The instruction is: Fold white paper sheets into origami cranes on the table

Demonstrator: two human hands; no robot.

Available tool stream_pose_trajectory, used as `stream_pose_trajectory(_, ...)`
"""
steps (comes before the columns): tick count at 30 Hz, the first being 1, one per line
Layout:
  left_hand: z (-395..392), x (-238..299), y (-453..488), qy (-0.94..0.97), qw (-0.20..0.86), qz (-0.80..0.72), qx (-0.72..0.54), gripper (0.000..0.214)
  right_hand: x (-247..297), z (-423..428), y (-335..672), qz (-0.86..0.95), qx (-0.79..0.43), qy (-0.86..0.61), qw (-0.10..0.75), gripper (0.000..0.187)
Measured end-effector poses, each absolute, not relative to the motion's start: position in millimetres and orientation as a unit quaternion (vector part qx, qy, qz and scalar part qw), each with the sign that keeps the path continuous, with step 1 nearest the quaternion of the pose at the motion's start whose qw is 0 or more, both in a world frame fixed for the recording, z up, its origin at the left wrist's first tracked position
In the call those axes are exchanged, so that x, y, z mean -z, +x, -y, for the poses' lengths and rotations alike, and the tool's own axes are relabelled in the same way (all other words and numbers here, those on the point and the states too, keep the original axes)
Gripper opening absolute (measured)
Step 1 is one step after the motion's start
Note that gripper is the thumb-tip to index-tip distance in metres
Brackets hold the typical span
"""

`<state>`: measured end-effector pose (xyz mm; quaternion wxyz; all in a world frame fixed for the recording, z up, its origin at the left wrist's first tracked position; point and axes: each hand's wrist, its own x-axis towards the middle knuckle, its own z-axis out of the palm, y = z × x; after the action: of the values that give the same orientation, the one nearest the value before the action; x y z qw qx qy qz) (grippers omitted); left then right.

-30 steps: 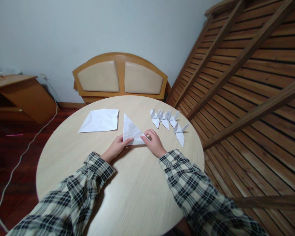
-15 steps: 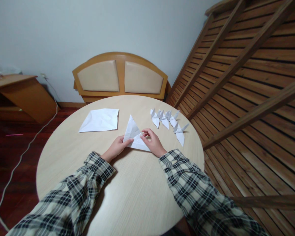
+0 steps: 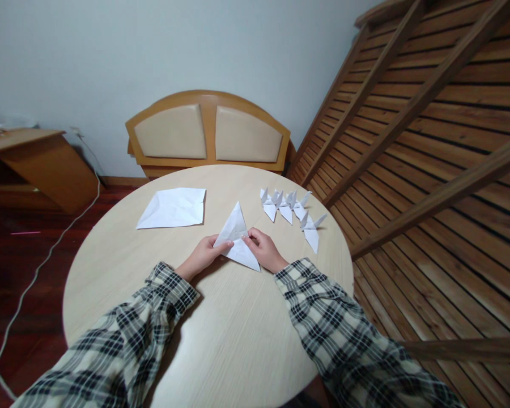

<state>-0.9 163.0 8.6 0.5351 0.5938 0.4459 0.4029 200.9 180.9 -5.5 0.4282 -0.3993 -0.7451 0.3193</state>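
Observation:
A folded white paper triangle [image 3: 237, 229] is held just over the table, one corner pointing away from me and another toward the lower right. My left hand [image 3: 203, 254] grips its left edge, thumb on top and fingers underneath. On the opposite edge, my right hand [image 3: 265, 249] pinches the paper, with its thumb on the upper face. The fingers beneath the sheet are hidden. Several white origami cranes [image 3: 310, 232] stand to the right of my right hand. Beyond my left hand lies a stack of white paper [image 3: 172, 208], creased on top.
The round pale wooden table [image 3: 233, 340] carries everything. Behind it stands a padded wooden headboard [image 3: 208, 133] against the wall. A slatted wooden frame [image 3: 412, 141] leans close along the right side. A white cable [image 3: 36, 276] runs over the floor at left, near a wooden desk [image 3: 46, 164].
The paper triangle has turned clockwise, its far corner shifting right and its near right corner swinging toward me. My right fingers have closed onto its right edge.

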Motion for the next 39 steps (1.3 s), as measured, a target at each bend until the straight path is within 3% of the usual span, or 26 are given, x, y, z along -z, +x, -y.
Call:
stream_pose_trajectory(25, -170.9, -5.7, -3.2, 0.457, 0.577, -0.412, -0.537, 0.042, 8.3, -185.0, 203.5, 0.687, -0.352, -0.406, 0.489, 0.042)
stream_pose_trajectory(39, -173.4, -0.7, -4.4, 0.421, 0.578, -0.431, -0.551, 0.033, 12.5, -185.4, 205.7, 0.678, -0.39, -0.39, 0.486, 0.045)
